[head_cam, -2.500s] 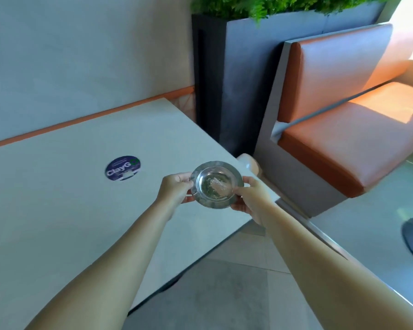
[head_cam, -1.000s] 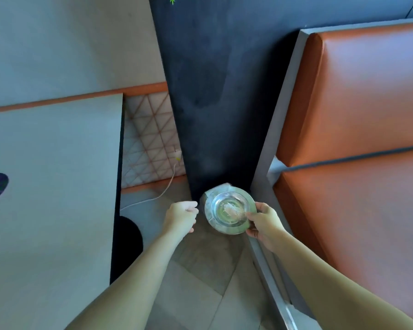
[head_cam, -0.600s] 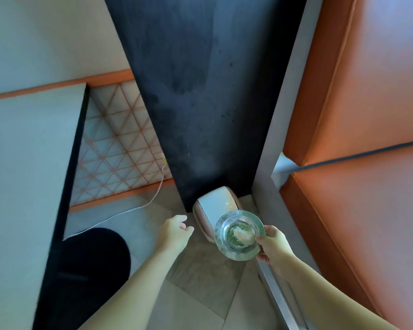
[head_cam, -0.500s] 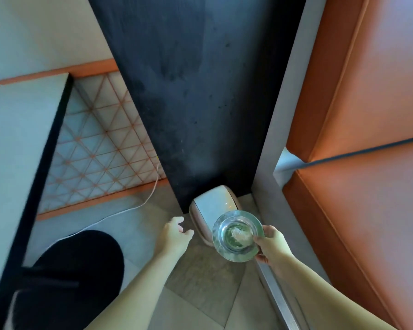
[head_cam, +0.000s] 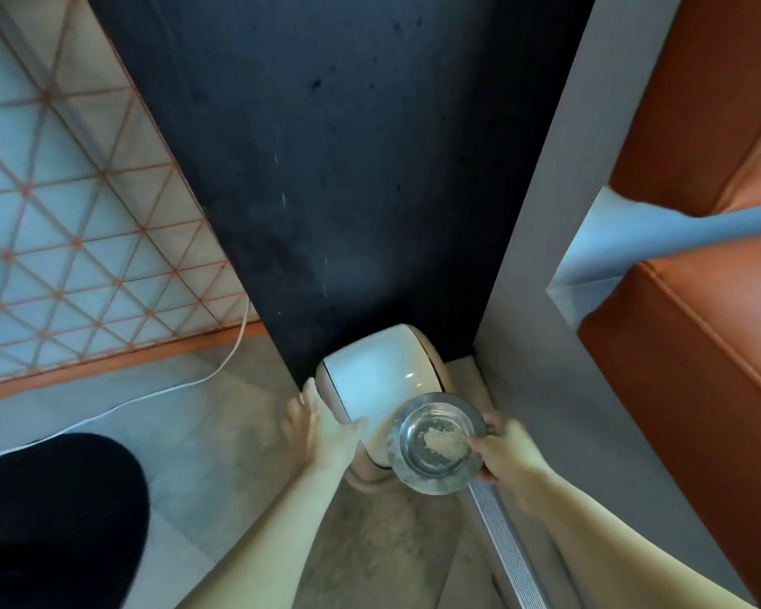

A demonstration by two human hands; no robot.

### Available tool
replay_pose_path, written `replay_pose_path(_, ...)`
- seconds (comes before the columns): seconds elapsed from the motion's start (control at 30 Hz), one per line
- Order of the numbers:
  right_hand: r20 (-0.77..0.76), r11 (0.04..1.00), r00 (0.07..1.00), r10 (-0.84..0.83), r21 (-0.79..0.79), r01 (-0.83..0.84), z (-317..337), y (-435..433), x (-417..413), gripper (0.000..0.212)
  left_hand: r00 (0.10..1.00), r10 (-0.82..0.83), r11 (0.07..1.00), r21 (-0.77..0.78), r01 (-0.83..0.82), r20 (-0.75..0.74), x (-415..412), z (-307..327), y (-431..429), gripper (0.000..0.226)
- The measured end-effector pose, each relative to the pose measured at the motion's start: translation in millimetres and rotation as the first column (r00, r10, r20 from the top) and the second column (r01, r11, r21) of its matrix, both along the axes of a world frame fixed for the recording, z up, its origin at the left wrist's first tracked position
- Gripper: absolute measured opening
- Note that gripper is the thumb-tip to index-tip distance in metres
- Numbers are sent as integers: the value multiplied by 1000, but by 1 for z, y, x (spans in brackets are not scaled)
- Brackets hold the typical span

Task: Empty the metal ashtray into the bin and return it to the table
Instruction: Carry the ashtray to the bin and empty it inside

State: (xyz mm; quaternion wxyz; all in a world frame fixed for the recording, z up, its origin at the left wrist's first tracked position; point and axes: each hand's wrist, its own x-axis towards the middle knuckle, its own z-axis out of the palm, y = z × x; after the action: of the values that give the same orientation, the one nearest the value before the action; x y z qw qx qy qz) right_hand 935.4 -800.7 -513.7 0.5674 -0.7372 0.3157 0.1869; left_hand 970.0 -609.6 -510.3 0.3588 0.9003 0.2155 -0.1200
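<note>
My right hand point(head_cam: 504, 450) grips the round metal ashtray point(head_cam: 436, 442) by its right rim, held level, with a pale crumpled scrap lying in its bowl. Below and behind it stands the small bin point(head_cam: 378, 375), its white lid closed, on the floor against a dark planter. My left hand point(head_cam: 319, 426) is open with fingers spread, reaching along the left side of the bin lid, its thumb touching the lid's front edge. The ashtray hangs over the bin's front right part.
The dark planter wall point(head_cam: 335, 169) rises behind the bin. An orange bench point(head_cam: 699, 323) with a grey frame is on the right. A white cable point(head_cam: 172, 389) runs over the tiled floor, and a black round table base point(head_cam: 53, 512) sits at lower left.
The view has closed in on the bin. My left hand moved forward to the bin lid. The ashtray came down over the bin in my right hand.
</note>
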Motion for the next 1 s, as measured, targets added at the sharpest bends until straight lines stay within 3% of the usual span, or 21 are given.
replay_pose_path(0.23, -1, 996, 997, 82, -46, -82, -16, 4, 21, 19, 993, -10, 983, 186, -11, 114, 20, -33, 0, 105)
replay_pose_path(0.43, 40, 994, 995, 90, -59, -88, -29, 13, 43, 28, 986, 75, 986, 139, -95, 148, 31, -45, -3, 101)
replay_pose_path(0.6, 58, 953, 972, 229, -218, -212, -42, 24, 62, 39, 979, 84, 982, 154, -113, 185, 36, -51, -5, 90)
replay_pose_path(0.67, 73, 908, 947, 313, -316, -276, -47, 27, 64, 34, 976, 85, 982, 148, -116, 198, 35, -54, -7, 86)
replay_pose_path(0.77, 50, 788, 885, 463, -481, -385, -54, 32, 64, 16, 975, 67, 984, 147, -100, 214, 33, -57, -8, 83)
replay_pose_path(0.87, -40, 590, 780, 624, -631, -504, -57, 37, 64, 21, 973, 56, 984, 153, -92, 224, 33, -58, -6, 82)
replay_pose_path(0.93, -69, 428, 669, 740, -719, -548, -57, 43, 62, 23, 971, 52, 984, 155, -89, 231, 33, -59, -5, 81)
replay_pose_path(1.0, -142, 214, 498, 855, -779, -590, -59, 50, 59, 29, 971, 44, 983, 165, -85, 233, 34, -59, -5, 80)
